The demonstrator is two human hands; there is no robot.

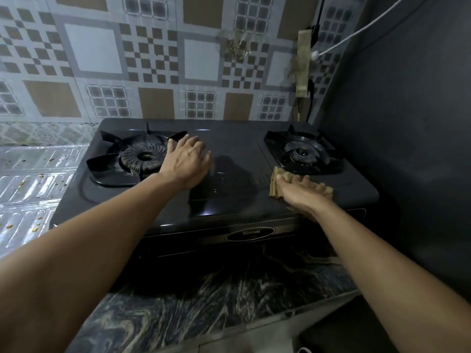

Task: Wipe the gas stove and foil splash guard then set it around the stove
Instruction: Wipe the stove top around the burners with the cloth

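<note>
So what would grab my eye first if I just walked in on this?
Probably the black two-burner gas stove filling the middle of the marbled counter. The right hand presses a tan cloth flat in front of the right burner, while the left hand rests beside the left burner. A splattered foil splash guard lies to the left.

- Left arm reaches forward from the lower left, bare forearm stretched long across the frame.
- Left hand (187, 161) lies palm down, fingers straight and a little spread.
- Right arm comes in from the lower right, wrist low.
- Right hand (302, 191) presses flat, fingers extended and pointing to the right.
</note>
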